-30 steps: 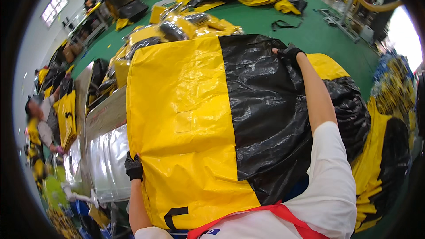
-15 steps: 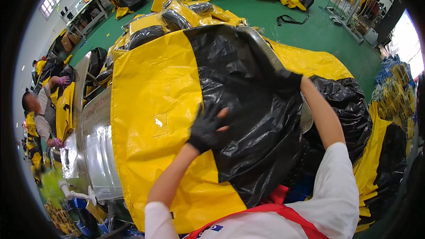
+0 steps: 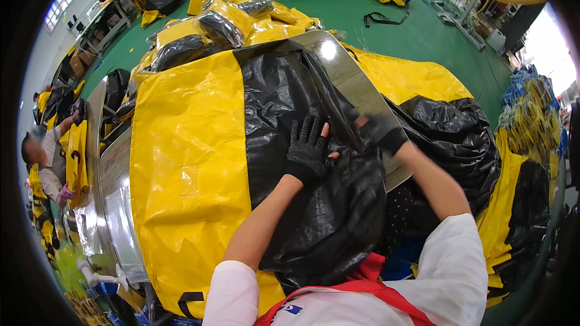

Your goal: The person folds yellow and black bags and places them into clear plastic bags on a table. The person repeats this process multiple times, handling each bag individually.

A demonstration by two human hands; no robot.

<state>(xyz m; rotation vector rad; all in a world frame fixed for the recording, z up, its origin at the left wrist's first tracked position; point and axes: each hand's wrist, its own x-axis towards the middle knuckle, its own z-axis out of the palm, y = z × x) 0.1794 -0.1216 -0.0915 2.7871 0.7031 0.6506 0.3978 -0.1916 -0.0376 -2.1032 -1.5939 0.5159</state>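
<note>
A yellow-and-black sheet (image 3: 246, 169) is lying spread across the worktop (image 3: 356, 69), its yellow part on the left and its black part on the right, with the black side rising into a loose fold near the right edge. A small stitched rectangle is showing on the yellow part. The left hand (image 3: 309, 152), in a black glove, is resting palm down on the black part, fingers spread and gripping nothing. The right hand (image 3: 382, 133), also gloved, is reaching to the fold's edge; it is blurred, so I cannot tell how far its fingers are closing or whether they have hold of the material. Beyond the right edge of the worktop, a second yellow-and-black sheet (image 3: 417, 78) is lying bunched. Plastic-wrapped packages (image 3: 260, 21) are piling up past the far edge. A black strap (image 3: 385, 19) is lying on the green floor (image 3: 338, 7). At far left, a co-worker (image 3: 53, 160) is handling yellow-and-black material (image 3: 77, 157).
</note>
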